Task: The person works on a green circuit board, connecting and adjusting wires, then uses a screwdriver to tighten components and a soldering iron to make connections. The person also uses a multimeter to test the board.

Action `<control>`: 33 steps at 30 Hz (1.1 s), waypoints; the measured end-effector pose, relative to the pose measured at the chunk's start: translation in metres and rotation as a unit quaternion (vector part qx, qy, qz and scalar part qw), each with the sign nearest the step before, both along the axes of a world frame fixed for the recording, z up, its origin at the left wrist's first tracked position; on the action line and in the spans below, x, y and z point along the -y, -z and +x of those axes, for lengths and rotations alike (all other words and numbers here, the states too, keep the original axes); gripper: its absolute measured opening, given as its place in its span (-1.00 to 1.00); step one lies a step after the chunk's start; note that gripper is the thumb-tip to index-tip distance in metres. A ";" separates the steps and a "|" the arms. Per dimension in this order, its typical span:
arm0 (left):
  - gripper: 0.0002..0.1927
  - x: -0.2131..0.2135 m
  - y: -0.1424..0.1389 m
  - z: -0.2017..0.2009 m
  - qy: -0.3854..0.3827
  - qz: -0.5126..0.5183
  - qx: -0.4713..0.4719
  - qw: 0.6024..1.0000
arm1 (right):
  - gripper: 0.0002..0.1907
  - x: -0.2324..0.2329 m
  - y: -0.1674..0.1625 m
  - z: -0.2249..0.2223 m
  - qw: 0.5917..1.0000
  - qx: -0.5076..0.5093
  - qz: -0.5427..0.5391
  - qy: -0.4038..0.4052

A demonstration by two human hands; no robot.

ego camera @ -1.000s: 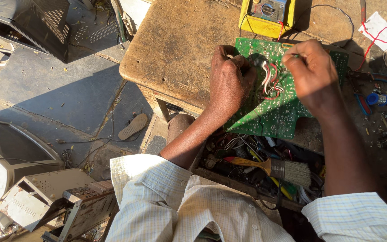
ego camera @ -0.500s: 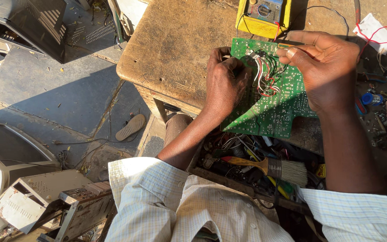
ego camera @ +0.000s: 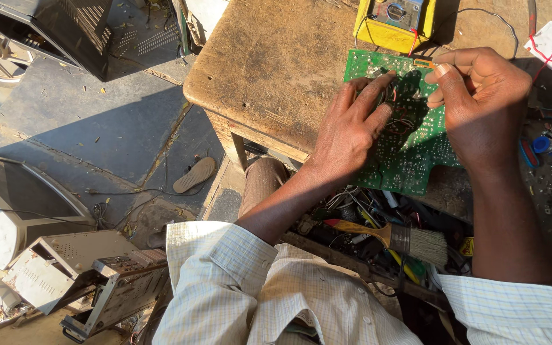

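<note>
Worn wooden table [ego camera: 276, 70] in sun, yellow meter [ego camera: 394, 19] at far edge. Green board [ego camera: 416, 153] lying near front edge, over open drawer with brush [ego camera: 410, 239]. Left hand [ego camera: 346, 137] spread flat, fingers pressing board. Right hand [ego camera: 483, 105] pinching board's top edge.
</note>
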State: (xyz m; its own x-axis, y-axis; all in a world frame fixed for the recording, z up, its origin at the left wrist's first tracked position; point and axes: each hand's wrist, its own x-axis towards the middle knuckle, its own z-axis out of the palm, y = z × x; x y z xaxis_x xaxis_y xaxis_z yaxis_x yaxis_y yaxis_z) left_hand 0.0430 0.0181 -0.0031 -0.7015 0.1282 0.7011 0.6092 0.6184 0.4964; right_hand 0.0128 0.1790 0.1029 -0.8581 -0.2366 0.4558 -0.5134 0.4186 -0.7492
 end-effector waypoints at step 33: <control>-0.75 -0.037 0.003 0.034 -0.047 -0.062 0.001 0.997 | -0.69 -0.028 0.074 -0.077 0.950 0.219 0.214 0.069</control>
